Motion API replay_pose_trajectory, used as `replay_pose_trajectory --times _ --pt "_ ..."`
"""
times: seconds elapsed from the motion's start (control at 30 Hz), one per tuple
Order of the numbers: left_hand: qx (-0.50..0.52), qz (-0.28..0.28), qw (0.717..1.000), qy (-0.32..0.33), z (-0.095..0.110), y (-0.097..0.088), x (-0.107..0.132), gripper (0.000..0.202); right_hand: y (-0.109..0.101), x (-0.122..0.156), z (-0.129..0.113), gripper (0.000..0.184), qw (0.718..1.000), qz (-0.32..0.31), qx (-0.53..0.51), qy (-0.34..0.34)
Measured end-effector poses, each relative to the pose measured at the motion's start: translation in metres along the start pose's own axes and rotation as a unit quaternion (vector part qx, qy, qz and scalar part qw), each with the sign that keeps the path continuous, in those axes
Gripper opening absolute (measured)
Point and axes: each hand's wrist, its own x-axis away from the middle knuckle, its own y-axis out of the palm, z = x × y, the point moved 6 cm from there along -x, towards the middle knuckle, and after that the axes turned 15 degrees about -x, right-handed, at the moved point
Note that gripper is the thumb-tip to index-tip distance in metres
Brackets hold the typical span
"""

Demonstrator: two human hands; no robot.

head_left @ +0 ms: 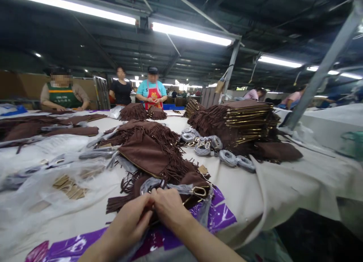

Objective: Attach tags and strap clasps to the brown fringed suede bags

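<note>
My left hand (138, 214) and my right hand (167, 205) meet over a dark brown fringed bag (192, 179) near the table's front edge. The fingers of both are bent and pressed together; whatever lies between them is hidden. Just beyond the fingertips runs a strap wrapped in clear plastic (181, 188), which ends in a gold oval ring (199, 191). Purple shiny plastic (221, 215) is spread beneath the bag. Behind it lies a pile of brown fringed bags, the front one (146, 152) edged with a gold zip.
Coiled wrapped straps (227, 158) lie right of centre, before a tall stack of bags (246, 120). Clear plastic on the left holds brown paper tags (69, 186). Co-workers stand across the table, one in a red apron (154, 97). A metal post (326, 61) rises at right.
</note>
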Motion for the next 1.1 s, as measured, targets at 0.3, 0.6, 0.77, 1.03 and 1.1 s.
replay_pose_trajectory --times 0.3,0.6,0.77,1.03,1.1 --pt "-0.202 -0.06 0.977 0.04 0.04 0.03 -0.002 0.024 -0.082 0.062 0.06 0.019 0.942 0.124 -0.312 0.017" --pt "-0.237 -0.031 0.971 -0.002 0.017 0.022 -0.039 0.023 -0.103 0.137 0.067 0.013 0.904 0.054 -0.422 0.031" --pt "-0.256 -0.007 0.967 -0.002 0.035 -0.003 -0.035 0.02 -0.058 0.099 0.02 0.02 0.988 -0.024 -0.152 -0.007" --pt "-0.185 0.043 0.979 -0.07 0.004 -0.023 -0.027 0.021 -0.043 0.067 0.014 0.008 0.998 0.013 -0.059 0.014" --pt "-0.14 0.047 0.986 -0.079 -0.006 -0.026 -0.027 0.022 -0.052 0.081 0.017 0.009 0.994 0.007 -0.109 -0.004"
